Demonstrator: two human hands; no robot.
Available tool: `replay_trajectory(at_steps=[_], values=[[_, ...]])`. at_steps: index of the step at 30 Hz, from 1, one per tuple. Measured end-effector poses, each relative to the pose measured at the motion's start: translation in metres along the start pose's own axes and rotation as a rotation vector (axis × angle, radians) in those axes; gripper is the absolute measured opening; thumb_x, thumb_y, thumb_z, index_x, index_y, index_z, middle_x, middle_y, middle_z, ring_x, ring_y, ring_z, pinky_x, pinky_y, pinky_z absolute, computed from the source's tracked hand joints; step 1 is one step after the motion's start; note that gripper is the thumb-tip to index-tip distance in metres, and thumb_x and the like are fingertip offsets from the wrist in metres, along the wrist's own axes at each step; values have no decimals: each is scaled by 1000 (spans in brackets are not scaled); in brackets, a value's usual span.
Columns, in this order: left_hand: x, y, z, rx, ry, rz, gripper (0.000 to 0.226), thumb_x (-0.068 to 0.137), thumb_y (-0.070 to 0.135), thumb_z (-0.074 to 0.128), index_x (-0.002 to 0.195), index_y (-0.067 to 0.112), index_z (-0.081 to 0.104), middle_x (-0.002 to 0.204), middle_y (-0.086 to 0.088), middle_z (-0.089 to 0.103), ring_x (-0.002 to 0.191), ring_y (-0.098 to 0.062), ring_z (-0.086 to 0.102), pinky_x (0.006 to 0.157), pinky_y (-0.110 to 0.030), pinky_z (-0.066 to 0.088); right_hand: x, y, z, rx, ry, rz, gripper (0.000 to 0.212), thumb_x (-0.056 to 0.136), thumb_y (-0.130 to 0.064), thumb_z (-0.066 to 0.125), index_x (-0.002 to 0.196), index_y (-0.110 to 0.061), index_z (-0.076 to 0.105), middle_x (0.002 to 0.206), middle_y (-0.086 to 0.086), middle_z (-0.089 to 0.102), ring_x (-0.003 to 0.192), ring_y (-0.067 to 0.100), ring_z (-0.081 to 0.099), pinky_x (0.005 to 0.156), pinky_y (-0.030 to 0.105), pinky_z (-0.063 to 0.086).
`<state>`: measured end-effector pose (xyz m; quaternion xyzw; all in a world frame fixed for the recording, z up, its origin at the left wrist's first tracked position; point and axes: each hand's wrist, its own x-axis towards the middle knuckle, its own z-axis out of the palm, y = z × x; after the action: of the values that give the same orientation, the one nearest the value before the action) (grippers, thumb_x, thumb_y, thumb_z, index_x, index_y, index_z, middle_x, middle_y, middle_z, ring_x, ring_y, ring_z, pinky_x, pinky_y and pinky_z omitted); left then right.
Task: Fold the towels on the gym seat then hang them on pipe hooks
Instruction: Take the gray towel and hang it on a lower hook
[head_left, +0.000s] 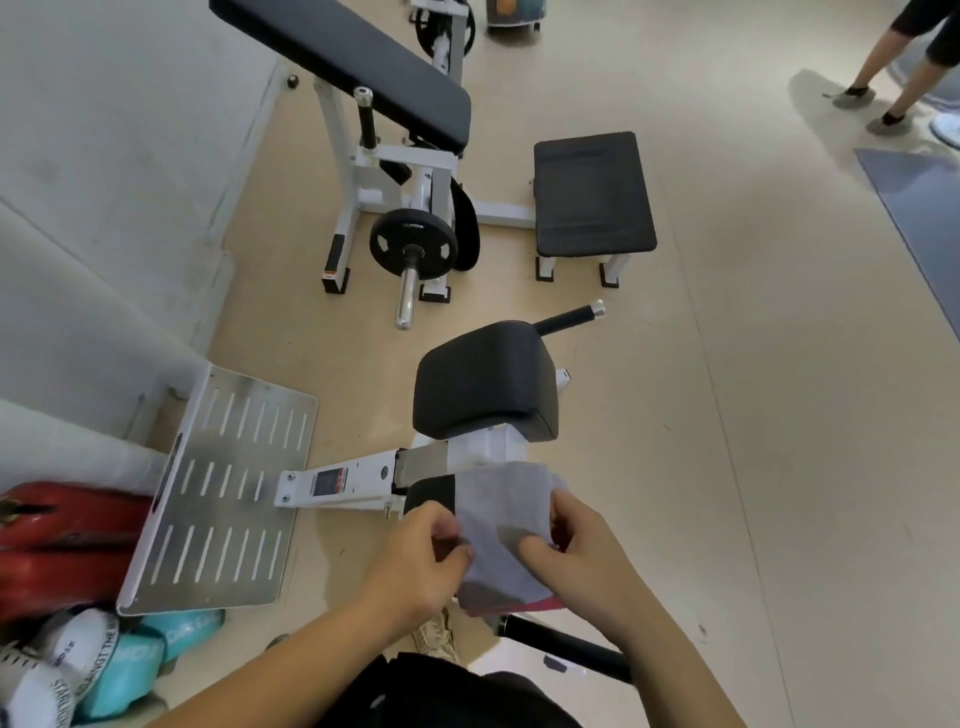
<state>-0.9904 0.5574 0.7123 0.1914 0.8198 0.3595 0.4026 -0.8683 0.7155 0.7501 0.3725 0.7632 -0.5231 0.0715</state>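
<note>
One grey towel (506, 506): left hand (421, 558) and right hand (579, 551) each pinch an opposite edge; open floor (727, 415) lies rightward.

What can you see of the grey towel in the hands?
The grey towel is a small, thin, pale grey cloth, slightly rumpled, roughly rectangular. It sits low in view, nearer than the black seat pad. The left hand pinches its left edge; the right hand grips its right side, thumb on top. A pink-red strip shows under its lower edge; whether that is another cloth is unclear.
</note>
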Motion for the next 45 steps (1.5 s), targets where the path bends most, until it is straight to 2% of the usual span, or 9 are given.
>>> replay_trajectory(at_steps=[5,10,18,22,26,33,37,42,45], values=[[1,22,-49,-18,24,79,57,82,34,82,119,54,44,119,35,50,112,0,54,96,-26,49,9,-38,-5,-72,-98,-124,24,89,-32,65,91,-12,52,77,9,50,65,17,49,63,29,44],[5,32,-50,39,-51,27,68,84,34,80,142,36,44,133,20,49,121,-6,52,98,-29,49,15,-27,-6,-133,-56,-4,25,97,-39,57,96,-15,51,84,14,54,70,15,52,66,24,48],[-5,4,2,186,-122,-147,20,86,30,74,92,19,60,86,2,64,74,-12,57,71,-30,53,2,33,5,67,133,224,17,99,-36,59,108,-22,57,93,9,66,79,18,65,67,32,56],[-4,-2,14,189,-159,-156,16,86,22,73,91,20,59,87,3,64,77,-11,58,68,-23,49,-3,55,9,-113,113,231,18,91,-29,54,102,-17,62,83,13,57,74,19,52,68,34,45],[-5,-7,19,149,-178,-163,15,86,13,73,94,18,61,93,3,66,84,-11,62,65,-18,49,-16,61,4,-118,4,318,53,89,-27,56,141,-36,52,102,3,65,85,17,62,69,25,47],[-9,-6,16,71,-162,-129,15,88,10,71,97,18,62,88,4,61,75,-8,58,59,-13,45,-22,36,2,120,189,347,30,79,-27,76,93,-2,68,85,12,73,79,27,69,77,52,60],[-17,6,-1,-69,-142,-141,14,89,11,73,98,13,63,87,-1,67,72,-9,62,59,-17,51,-16,-14,4,118,188,138,13,83,-19,73,86,-9,65,85,15,65,75,22,64,67,31,57],[-26,20,-68,-33,278,-4,30,83,34,80,98,30,54,103,9,61,89,-6,62,71,-18,48,6,-82,10,-166,97,-246,5,80,-16,69,83,-16,64,74,3,63,68,8,58,60,13,50],[-40,30,-122,134,522,275,63,81,36,82,129,40,42,139,16,42,120,0,47,92,-16,44,22,-124,20,-337,-56,-370,14,83,-24,67,91,-34,62,86,-9,65,79,10,65,70,22,54]])
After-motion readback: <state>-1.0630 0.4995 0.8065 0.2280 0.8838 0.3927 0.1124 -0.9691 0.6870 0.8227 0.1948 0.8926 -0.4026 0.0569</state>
